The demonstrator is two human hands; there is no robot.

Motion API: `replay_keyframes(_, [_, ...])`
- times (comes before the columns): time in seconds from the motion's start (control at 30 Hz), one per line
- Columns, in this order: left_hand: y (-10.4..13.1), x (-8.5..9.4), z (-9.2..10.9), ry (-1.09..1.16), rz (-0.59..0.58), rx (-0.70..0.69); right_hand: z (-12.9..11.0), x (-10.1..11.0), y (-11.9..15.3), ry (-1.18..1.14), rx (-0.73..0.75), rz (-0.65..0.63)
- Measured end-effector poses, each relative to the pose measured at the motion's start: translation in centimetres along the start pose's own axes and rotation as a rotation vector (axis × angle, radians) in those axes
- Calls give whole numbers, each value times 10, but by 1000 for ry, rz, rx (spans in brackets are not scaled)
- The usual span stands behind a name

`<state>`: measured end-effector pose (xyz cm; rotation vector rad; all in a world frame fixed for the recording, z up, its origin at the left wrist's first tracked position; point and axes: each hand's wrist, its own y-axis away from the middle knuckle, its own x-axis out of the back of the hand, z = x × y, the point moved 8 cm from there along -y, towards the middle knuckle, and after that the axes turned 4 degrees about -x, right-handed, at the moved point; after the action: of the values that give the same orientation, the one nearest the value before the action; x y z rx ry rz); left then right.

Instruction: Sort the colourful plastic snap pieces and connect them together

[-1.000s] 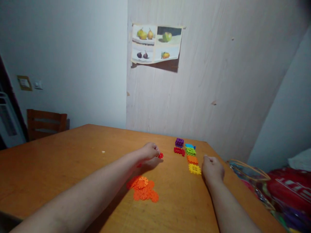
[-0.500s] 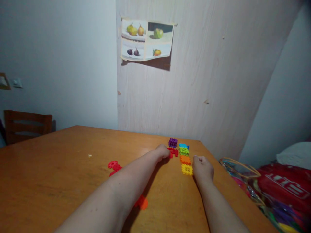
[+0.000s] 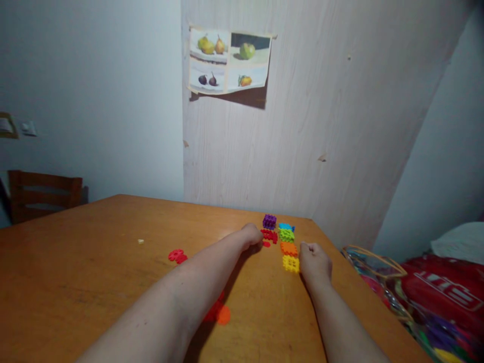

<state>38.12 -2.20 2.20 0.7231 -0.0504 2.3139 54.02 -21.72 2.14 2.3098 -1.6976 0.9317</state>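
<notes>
My left hand (image 3: 251,236) reaches far across the table, its fingers curled down at the left edge of a red toothed plastic block (image 3: 269,235). The fingertips are hidden. A small flat red piece (image 3: 266,244) lies just in front of that block. My right hand (image 3: 316,263) rests closed in a fist beside a yellow toothed block (image 3: 291,263); the inside of the fist is hidden. Beyond the yellow block, an orange block (image 3: 289,249), a green block (image 3: 287,235) and a blue block (image 3: 286,227) form a row. Behind the red block stands a purple stack (image 3: 269,221).
Red pieces (image 3: 176,255) lie left of my left forearm. An orange-red disc (image 3: 223,315) and red pieces are partly under it. A small pale scrap (image 3: 140,241) sits on the wooden table (image 3: 94,282). Bags (image 3: 444,285) are heaped beyond the right edge.
My left hand has shifted slightly left and back from the red block, and the small flat red piece now shows apart from the fingers. My right hand stays almost in place.
</notes>
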Motion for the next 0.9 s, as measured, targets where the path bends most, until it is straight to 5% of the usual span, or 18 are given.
replay_keyframes(0.2, [28,62,-15,-111,35,-86,1,0,-2,12,38,1])
replay_keyframes(0.47, [95,158,-76,-149,-90,-115,9,-5,-8,91,1,-40])
replay_keyframes(0.57, [119,166,-90,-166,-151,-112,7,-5,-8,126,27,-52])
replay_keyframes(0.7, [136,149,-98,-204,-252,-62,6,-3,-7,144,31,-50])
replay_keyframes(0.9, [129,154,-87,-555,52,-129,8,-4,-9,113,40,-44])
